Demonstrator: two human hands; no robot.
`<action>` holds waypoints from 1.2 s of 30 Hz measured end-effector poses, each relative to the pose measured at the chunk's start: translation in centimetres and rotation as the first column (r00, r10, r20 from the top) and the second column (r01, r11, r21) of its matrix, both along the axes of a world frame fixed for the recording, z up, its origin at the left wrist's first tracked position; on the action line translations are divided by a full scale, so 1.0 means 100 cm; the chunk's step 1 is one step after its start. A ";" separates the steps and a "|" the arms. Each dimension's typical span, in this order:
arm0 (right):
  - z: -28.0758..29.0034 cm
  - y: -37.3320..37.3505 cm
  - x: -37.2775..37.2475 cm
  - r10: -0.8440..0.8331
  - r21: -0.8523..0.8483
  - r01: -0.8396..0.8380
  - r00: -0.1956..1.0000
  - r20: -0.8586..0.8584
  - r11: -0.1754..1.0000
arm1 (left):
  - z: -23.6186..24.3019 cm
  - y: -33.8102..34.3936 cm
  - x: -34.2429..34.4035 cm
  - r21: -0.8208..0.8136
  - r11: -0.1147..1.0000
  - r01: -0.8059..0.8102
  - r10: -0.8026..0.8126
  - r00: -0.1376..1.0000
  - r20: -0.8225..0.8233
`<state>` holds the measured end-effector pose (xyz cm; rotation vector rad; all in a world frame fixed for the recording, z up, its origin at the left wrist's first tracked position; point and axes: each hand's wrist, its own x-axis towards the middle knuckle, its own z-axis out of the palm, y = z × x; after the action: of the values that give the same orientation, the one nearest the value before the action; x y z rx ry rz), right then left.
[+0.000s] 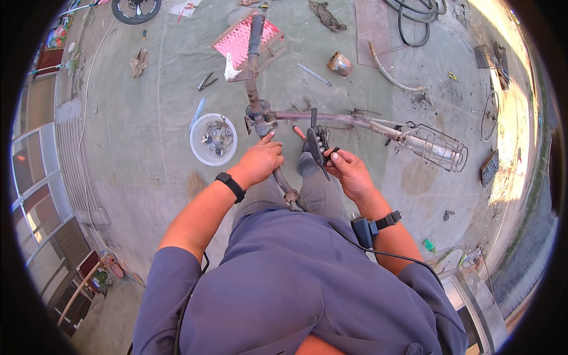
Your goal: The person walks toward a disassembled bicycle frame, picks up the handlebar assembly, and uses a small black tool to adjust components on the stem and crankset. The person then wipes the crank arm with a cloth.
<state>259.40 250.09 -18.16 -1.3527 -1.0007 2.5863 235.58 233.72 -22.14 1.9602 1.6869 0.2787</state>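
Note:
A rusty bicycle frame (pixel 322 116) stands in front of me, its worn handlebar (pixel 253 77) running from far to near. My left hand (pixel 260 160) is closed over the handlebar just on my side of the stem (pixel 264 123), its index finger reaching toward the clamp. To the right of it, my right hand (pixel 354 174) pinches a black folding multi-tool (pixel 316 145) with several blades or keys swung out. The tool is above my shoe and near the frame tube; I cannot tell whether it touches the bicycle.
A white bucket (pixel 198 155) of metal parts stands left of the handlebar. Pliers (pixel 205 81), a rusty can (pixel 339 64), a pink-patterned panel (pixel 248 38) and a curved tube (pixel 390 74) lie beyond. The bicycle's rear rack (pixel 441 145) extends right. Black hoses (pixel 408 29) lie far right.

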 end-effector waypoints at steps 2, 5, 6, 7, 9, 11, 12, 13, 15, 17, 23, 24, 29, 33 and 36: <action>-0.004 -0.008 -0.005 -0.011 -0.009 0.012 1.000 0.001 1.000 | -0.001 0.001 -0.009 -0.018 0.999 0.049 -0.049 0.999 0.015; -0.006 -0.023 -0.012 -0.039 -0.037 0.039 0.999 0.017 0.999 | 0.000 0.003 -0.020 0.006 0.994 0.109 -0.109 0.994 0.023; -0.006 -0.029 -0.015 -0.052 -0.037 0.053 0.998 0.032 0.998 | 0.001 0.003 -0.023 0.009 0.992 0.125 -0.125 0.992 0.025; -0.004 -0.035 -0.017 -0.062 -0.037 0.064 0.996 0.067 0.997 | 0.001 0.003 -0.025 0.024 0.990 0.141 -0.142 0.989 0.032; -0.001 -0.045 -0.021 -0.090 -0.039 0.092 0.994 0.056 0.995 | 0.001 0.006 -0.032 -0.017 0.985 0.174 -0.173 0.984 0.047; 0.002 -0.055 -0.025 -0.108 -0.041 0.111 0.992 0.065 0.993 | 0.001 0.006 -0.038 -0.038 0.978 0.206 -0.204 0.977 0.067; 0.003 -0.059 -0.027 -0.112 -0.042 0.115 0.991 0.067 0.992 | 0.001 0.007 -0.040 -0.044 0.974 0.221 -0.218 0.973 0.075; 0.002 -0.062 -0.028 -0.116 -0.044 0.119 0.991 0.068 0.992 | 0.001 0.007 -0.043 -0.052 0.971 0.235 -0.230 0.970 0.076; 0.002 -0.067 -0.031 -0.117 -0.048 0.122 0.990 0.079 0.991 | 0.000 0.007 -0.046 0.027 0.969 0.244 -0.245 0.968 0.048; -0.001 -0.074 -0.034 -0.117 -0.059 0.122 0.990 0.083 0.991 | 0.000 0.006 -0.049 0.078 0.966 0.248 -0.251 0.967 0.038; -0.006 -0.083 -0.039 -0.120 -0.056 0.126 0.988 0.097 0.991 | -0.004 0.005 -0.052 0.063 0.962 0.267 -0.269 0.962 0.035; -0.007 -0.083 -0.040 -0.123 -0.055 0.129 0.988 0.094 0.990 | -0.004 0.005 -0.052 0.063 0.962 0.267 -0.269 0.963 0.027; -0.003 -0.076 -0.044 -0.132 -0.053 0.135 0.989 0.070 0.989 | -0.004 0.003 -0.050 0.095 0.967 0.237 -0.239 0.971 0.016; -0.001 -0.069 -0.050 -0.140 -0.043 0.143 0.988 0.059 0.989 | -0.001 0.007 -0.050 0.003 0.970 0.243 -0.243 0.970 0.015; -0.002 -0.065 -0.053 -0.142 -0.026 0.143 0.988 0.059 0.989 | 0.004 0.011 -0.051 -0.053 0.966 0.252 -0.251 0.968 0.012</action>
<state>254.12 243.60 -18.38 -1.4553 -0.8415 2.4815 230.53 234.80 -21.78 2.1031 1.4069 0.1421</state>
